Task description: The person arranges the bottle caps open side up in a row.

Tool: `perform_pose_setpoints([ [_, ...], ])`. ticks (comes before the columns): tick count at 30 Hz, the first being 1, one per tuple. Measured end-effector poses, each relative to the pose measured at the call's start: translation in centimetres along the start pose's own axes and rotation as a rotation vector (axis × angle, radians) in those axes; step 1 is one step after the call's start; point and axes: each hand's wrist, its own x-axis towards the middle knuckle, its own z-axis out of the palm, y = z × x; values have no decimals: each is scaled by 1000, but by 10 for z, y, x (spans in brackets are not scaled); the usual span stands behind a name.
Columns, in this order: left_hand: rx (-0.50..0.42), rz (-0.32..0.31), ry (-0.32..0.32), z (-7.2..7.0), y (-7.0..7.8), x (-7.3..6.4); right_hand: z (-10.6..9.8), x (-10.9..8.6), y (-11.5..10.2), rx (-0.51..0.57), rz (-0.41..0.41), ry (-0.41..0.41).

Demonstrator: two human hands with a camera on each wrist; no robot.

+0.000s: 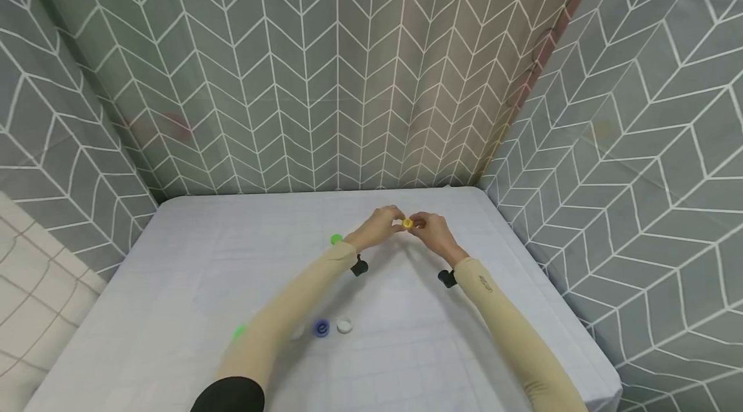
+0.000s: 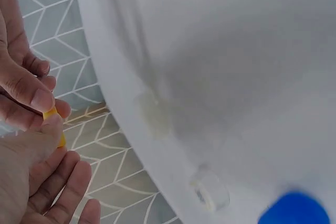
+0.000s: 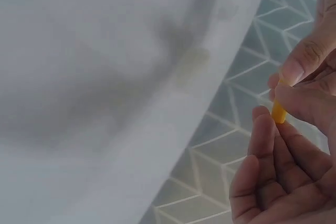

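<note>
A small round yellow bottle cap [image 1: 407, 224] is held up between the two hands over the far right part of the table. The left hand [image 1: 377, 228] pinches its left side with thumb and finger. From the other side the right hand [image 1: 432, 233] pinches it as well. Seen edge-on in the right wrist view, the yellow cap [image 3: 279, 109] is a narrow strip, partly hidden by thumbs and fingertips. The remaining fingers of the nearer hand spread loosely below the cap in both wrist views.
A green disc [image 1: 336, 238] lies beside the left wrist, and another green piece [image 1: 239, 332] shows past the left forearm. Nearer on the white-covered table [image 1: 395, 347] are a blue cap [image 1: 322, 327] and a white cap [image 1: 344, 325]. Patterned curtains [image 1: 325, 77] stand behind and at the sides.
</note>
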Motion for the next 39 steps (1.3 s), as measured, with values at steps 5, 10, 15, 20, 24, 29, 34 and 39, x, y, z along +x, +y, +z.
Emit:
perform_pose_setpoints([
  [5,-58,2,17,-19,-1,-16,0,-2,-18,-2,-54,9],
  [10,-94,9,66,-38,5,-37,-3,-10,-37,-10,-113,32],
  [15,-120,22,95,-56,8,-58,-6,-19,-58,-14,-167,22],
  [20,-135,17,140,-73,12,-79,-7,-26,-78,-13,-223,18],
  [24,-167,-9,148,-83,15,-98,-5,-33,-93,-2,-261,4],
  [29,-199,-35,170,-94,18,-124,0,-42,-108,44,-320,-12],
  [34,-205,-27,200,-98,21,-154,9,-53,-118,100,-396,-51],
  [39,-199,18,240,-98,22,-178,18,-63,-122,136,-432,-83],
])
